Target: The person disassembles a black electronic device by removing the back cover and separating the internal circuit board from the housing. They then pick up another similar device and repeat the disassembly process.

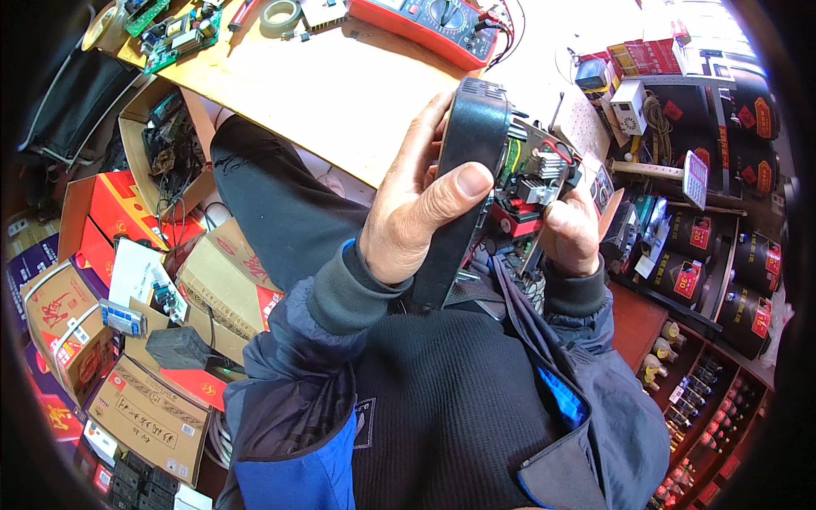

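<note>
My left hand (pixel 416 200) grips a black plastic casing (pixel 476 127) with vent slots at its upper end. The thumb lies across the casing's face, while the other fingers wrap behind it. Right beside the casing is a circuit board (pixel 515 157) with silver heat sinks, a red and black part and thin wires. My right hand (pixel 571 231) holds this board by its right side, fingers closed and partly hidden behind the parts. Casing and board are held up close together above my lap; whether they are joined cannot be told.
On the table (pixel 289 93) lie a red multimeter (pixel 438 25), a tape roll (pixel 279 17) and loose green circuit boards (pixel 178 42). Cardboard boxes (pixel 68 310) and a black power adapter (pixel 178 348) crowd the left. Shelves and a compartment rack (pixel 705 399) of small parts stand right.
</note>
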Available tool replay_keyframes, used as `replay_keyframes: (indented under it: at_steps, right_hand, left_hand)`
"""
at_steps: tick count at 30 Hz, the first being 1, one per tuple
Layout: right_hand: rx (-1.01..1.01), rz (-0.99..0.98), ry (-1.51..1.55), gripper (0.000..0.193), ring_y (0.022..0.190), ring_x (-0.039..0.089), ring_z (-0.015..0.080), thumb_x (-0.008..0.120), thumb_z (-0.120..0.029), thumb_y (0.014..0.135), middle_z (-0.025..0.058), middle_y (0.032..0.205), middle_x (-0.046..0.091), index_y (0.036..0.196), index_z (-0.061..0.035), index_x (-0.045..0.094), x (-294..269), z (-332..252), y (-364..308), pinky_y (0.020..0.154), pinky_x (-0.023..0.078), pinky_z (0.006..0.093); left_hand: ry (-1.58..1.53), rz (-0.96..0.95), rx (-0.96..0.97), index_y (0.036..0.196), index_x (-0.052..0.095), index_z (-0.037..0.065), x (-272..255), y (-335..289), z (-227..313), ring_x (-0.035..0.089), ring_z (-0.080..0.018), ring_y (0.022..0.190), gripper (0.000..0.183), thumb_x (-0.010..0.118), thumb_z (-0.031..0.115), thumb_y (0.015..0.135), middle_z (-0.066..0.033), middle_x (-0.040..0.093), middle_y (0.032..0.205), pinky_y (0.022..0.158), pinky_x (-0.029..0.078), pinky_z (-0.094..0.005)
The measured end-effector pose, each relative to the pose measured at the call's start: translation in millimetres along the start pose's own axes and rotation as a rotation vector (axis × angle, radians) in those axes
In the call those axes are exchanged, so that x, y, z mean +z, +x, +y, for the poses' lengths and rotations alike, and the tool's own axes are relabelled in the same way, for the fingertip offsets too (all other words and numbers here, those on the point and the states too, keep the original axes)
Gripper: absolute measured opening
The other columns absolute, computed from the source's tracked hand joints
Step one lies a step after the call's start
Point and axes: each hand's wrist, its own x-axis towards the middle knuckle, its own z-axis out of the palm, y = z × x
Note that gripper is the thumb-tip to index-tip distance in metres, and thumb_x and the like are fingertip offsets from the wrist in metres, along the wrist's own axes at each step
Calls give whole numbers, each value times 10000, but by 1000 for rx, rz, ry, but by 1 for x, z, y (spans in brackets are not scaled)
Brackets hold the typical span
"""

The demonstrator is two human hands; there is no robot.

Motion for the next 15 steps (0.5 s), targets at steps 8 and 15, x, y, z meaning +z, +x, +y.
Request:
replay_keyframes:
  at_steps: [8,15]
  right_hand:
    - [-3,22,13,696,1155,662,200,805,-267,881,117,1293,703,1448,59,567,2,3,5,1048,495,360]
    - [35,26,14,693,1165,658,202,822,-279,873,119,1291,705,1430,58,584,4,2,8,1060,486,365]
  left_hand:
    - [126,31,0,1654,270,-1,-4,3,-6,505,-276,1344,1068,761,600,921,-176,493,1469,1165,389,-402]
    - [122,24,1,1651,274,-9,-5,4,-6,499,-284,1353,1075,764,604,917,-181,487,1478,1167,386,-411]
